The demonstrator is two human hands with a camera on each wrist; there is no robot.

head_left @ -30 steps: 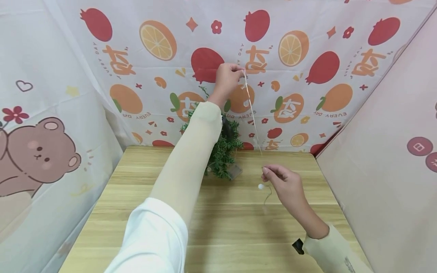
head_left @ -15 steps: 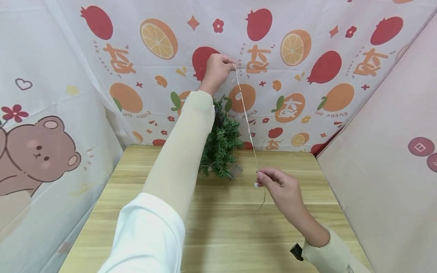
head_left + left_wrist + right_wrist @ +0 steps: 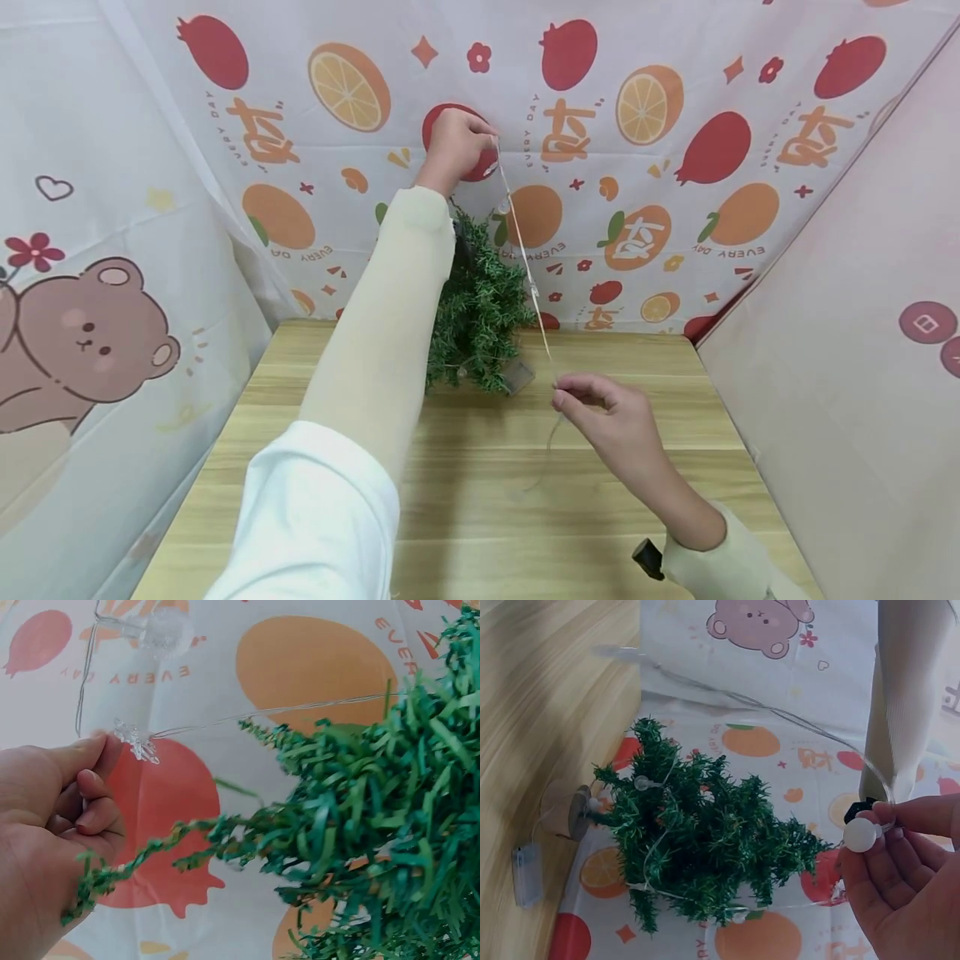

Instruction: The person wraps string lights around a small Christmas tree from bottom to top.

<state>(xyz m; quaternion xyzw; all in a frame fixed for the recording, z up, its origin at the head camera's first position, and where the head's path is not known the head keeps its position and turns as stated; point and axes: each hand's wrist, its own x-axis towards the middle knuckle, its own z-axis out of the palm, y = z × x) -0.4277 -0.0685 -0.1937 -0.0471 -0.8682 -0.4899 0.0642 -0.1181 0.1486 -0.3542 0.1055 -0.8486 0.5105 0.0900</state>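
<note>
A small green artificial Christmas tree [image 3: 483,304] stands at the table's back, partly behind the left forearm. Above it, my left hand [image 3: 450,152] pinches a thin string-light wire [image 3: 529,273] between thumb and fingertips. Close by those fingers, in the left wrist view, are a clear spiky light [image 3: 137,741] and a round one [image 3: 166,631]. Lower and to the right, my right hand [image 3: 618,425] pinches the same string beside a white ball-shaped bulb [image 3: 859,835]. Between the hands the wire runs nearly straight; a loose tail hangs below the right one. Part of the string lies around the branches.
A clear battery box [image 3: 517,377] lies on the wooden table [image 3: 300,492] beside the tree. The tree's round wooden base [image 3: 559,810] shows in the right wrist view. Behind hangs a fruit-print cloth [image 3: 645,175], with further cloth walls on either side.
My left hand has moved leftward and slightly up with the wire. My right hand has shifted a little left and down, and now pinches the string. The tree shows more from behind the forearm.
</note>
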